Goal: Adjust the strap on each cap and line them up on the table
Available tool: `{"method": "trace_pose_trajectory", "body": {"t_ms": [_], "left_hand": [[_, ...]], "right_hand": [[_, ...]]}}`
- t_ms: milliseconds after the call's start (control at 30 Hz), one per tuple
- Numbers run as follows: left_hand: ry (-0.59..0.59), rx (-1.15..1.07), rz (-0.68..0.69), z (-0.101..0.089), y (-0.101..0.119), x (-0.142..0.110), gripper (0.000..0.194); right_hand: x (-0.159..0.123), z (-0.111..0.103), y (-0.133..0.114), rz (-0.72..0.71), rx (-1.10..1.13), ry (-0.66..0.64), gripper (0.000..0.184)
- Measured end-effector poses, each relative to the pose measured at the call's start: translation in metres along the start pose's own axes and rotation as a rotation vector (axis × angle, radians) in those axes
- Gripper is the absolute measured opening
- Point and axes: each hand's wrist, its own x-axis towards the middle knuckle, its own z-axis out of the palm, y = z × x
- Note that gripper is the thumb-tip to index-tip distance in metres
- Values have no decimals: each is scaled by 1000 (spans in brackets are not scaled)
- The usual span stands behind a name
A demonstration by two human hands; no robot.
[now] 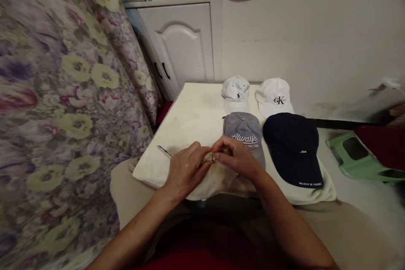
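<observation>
Both hands meet over a beige cap (212, 183) at the near edge of the table. My left hand (186, 166) is closed on the cap's strap from the left. Opposite it, my right hand (236, 156) pinches the same strap end, where a small metal-looking buckle (212, 156) shows between the fingertips. Much of the cap is hidden under the hands. Just beyond my right hand lies a grey cap (242, 124) with white "Always" lettering. To its right rests a dark navy cap (292, 143), its brim towards me.
A pale blue cap (236, 88) and a white cap (275, 93) sit at the back of the cloth-covered table (183, 114). A thin, pen-like object (163, 151) lies left of my left hand. Floral curtain (79, 105) hangs left; a green stool (354, 156) stands right.
</observation>
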Motion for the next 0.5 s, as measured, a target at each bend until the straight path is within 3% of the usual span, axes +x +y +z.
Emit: {"method": "trace_pose_trajectory", "body": {"t_ms": [300, 500], "left_hand": [[-60, 61, 28, 1, 6, 0, 13], [-90, 67, 40, 2, 6, 1, 14]], "right_hand": [[-4, -4, -4, 8, -127, -14, 9], [-5, -7, -1, 38, 18, -67, 9]]}}
